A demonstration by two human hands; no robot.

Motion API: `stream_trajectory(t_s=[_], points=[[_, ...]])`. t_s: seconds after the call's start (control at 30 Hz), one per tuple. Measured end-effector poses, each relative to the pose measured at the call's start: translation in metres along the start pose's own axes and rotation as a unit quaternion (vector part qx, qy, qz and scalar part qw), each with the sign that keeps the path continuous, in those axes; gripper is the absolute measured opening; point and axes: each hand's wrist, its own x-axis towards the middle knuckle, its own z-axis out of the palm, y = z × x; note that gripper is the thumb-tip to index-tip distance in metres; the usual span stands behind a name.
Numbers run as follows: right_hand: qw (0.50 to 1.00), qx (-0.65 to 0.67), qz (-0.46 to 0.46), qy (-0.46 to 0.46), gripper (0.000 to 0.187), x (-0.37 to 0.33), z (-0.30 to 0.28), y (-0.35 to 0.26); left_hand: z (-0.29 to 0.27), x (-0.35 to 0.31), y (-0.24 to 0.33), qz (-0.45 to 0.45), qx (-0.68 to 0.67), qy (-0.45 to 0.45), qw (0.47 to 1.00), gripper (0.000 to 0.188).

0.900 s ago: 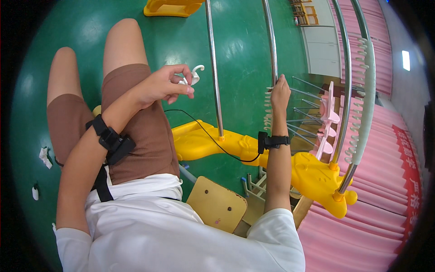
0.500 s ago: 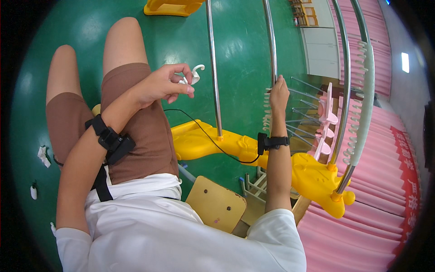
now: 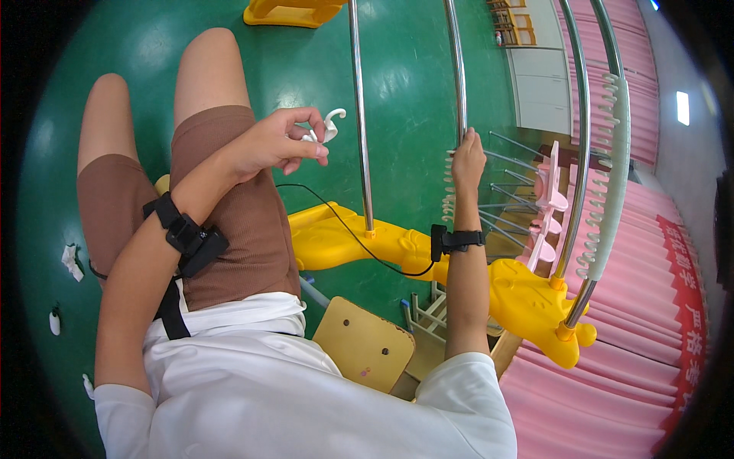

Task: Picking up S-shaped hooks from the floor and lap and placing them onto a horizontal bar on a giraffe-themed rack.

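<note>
In front of my thighs, my left hand pinches a small white plastic hook, whose curved end sticks out past the fingers. My right hand is closed around an upright-looking metal bar of a rack. A pale toothed strip shows beside that hand, partly covered by it. Farther right, a long pale green sleeve with a row of similar teeth sits on another metal bar. The bars fit into a yellow giraffe-shaped plastic base.
A wooden stool seat is beside my right hip. Pink chairs with metal legs stand beyond the rack, before pink curtains. White scraps lie on the green floor. A black cable runs to my right wrist.
My right hand and forearm have shifted slightly left, still around the bar. The left hand keeps its pinch on the hook, almost unmoved.
</note>
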Motion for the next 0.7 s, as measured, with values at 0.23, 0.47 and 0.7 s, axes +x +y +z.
stream_trajectory(t_s=[0.23,0.47,0.7], points=[[1.0,0.011,-0.011,-0.009,0.043,-0.0018,-0.0028,-0.003,-0.0002,-0.001,0.0022,0.0,0.002,0.0,1.0,0.022],[1.0,0.02,-0.021,-0.012,0.043,-0.0022,-0.0032,-0.0074,-0.0008,0.0006,-0.0016,0.012,0.002,0.002,1.0,0.023],[0.999,-0.007,-0.043,0.003,0.046,-0.0012,-0.0013,-0.0069,-0.0013,-0.0006,0.0002,0.011,0.001,0.001,1.0,0.023]])
